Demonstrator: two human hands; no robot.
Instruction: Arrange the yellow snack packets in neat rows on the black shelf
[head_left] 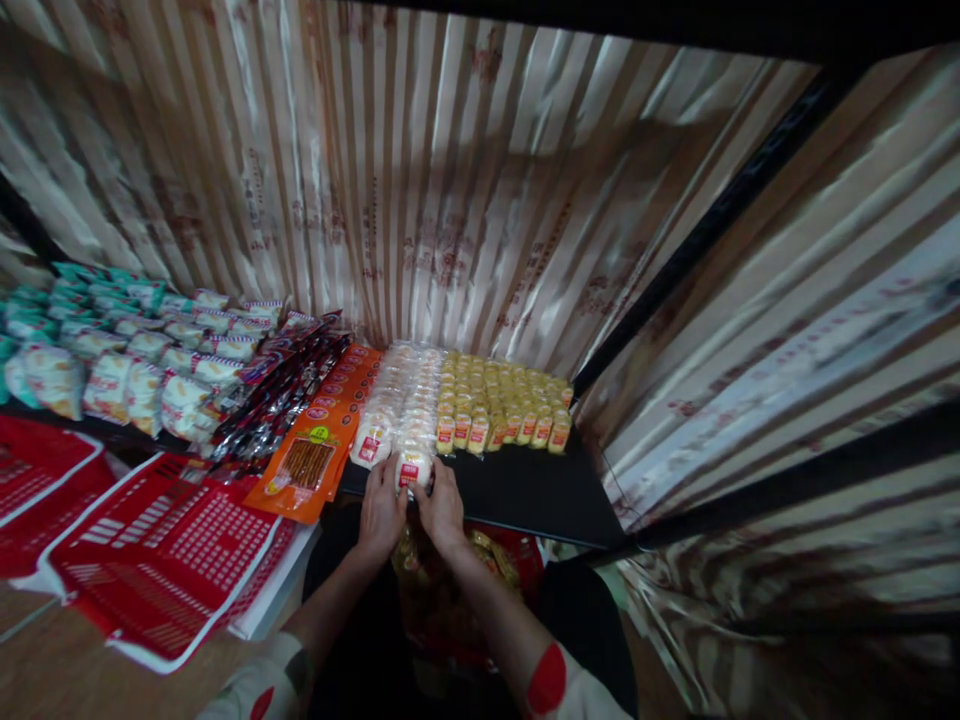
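Observation:
My left hand (384, 505) and my right hand (442, 503) grip a small white packaged snack (412, 472) with a red label from its two sides. It sits at the front end of a row of clear-wrapped white packs (411, 385) on the black shelf (551, 490). Just left of it, another white pack with a red label (371, 442) fronts the neighbouring row. To the right stand several rows of small yellow packs (495, 400). An orange snack bag (307, 455) lies on the left, overhanging the shelf edge.
Dark shiny bags (281, 385) and many white and teal bags (150, 350) fill the shelf's left part. Red baskets (165, 545) stand below on the floor. Between my legs is a red container with gold-wrapped packs (491, 560). Black frame posts (697, 240) and striped sheeting (450, 180) enclose the shelf.

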